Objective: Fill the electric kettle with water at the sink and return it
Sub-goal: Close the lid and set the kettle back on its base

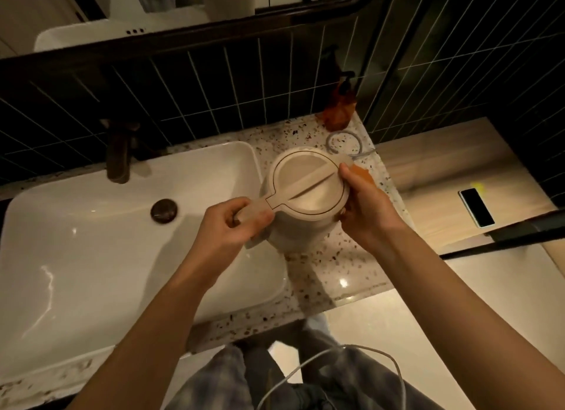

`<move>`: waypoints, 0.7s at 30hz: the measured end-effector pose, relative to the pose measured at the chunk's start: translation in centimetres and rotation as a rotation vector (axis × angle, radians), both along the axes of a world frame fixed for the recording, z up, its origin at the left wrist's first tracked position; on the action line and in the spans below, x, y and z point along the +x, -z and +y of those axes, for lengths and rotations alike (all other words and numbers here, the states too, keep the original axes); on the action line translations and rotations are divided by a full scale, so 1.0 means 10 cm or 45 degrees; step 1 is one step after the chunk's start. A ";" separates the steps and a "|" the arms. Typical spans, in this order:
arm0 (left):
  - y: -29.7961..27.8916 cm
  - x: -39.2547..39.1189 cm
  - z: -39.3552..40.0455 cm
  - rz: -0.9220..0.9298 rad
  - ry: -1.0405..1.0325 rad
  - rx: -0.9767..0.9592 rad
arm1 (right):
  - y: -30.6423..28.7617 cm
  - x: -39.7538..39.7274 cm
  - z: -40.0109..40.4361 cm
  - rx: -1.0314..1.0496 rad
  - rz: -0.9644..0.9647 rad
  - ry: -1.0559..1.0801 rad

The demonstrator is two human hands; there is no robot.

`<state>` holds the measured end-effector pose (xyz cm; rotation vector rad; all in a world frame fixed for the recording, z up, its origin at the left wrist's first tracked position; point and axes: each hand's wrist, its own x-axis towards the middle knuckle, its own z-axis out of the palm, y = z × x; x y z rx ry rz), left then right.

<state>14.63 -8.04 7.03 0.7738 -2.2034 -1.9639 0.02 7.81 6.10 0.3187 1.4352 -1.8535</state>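
A cream electric kettle (308,192) stands upright on the speckled countertop (333,266), just right of the white sink basin (91,256). Its round lid is closed. My left hand (232,226) is wrapped around the kettle's handle, which points toward the basin. My right hand (363,201) grips the far right rim of the kettle, with the thumb on the lid's edge. A dark faucet (117,155) rises behind the basin, and no water is visible coming from it. The dark drain plug (164,211) sits in the basin floor.
An amber pump bottle (339,110) stands at the counter's back right corner, with a ring-shaped base (344,143) in front of it. A phone (477,207) lies on the wooden surface to the right. A white cable (351,363) hangs by my legs. Dark tiled wall behind.
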 end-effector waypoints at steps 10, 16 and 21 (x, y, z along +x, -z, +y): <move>0.29 -0.95 0.73 -0.128 -0.077 0.033 | 0.15 -1.01 0.61 0.020 -0.050 0.010; 0.53 -1.32 0.80 -0.185 -0.033 0.006 | 0.39 -1.44 0.65 -0.043 -0.080 0.028; 0.66 -1.53 0.82 -0.190 -0.025 0.017 | 0.54 -1.66 0.62 -0.044 -0.013 -0.019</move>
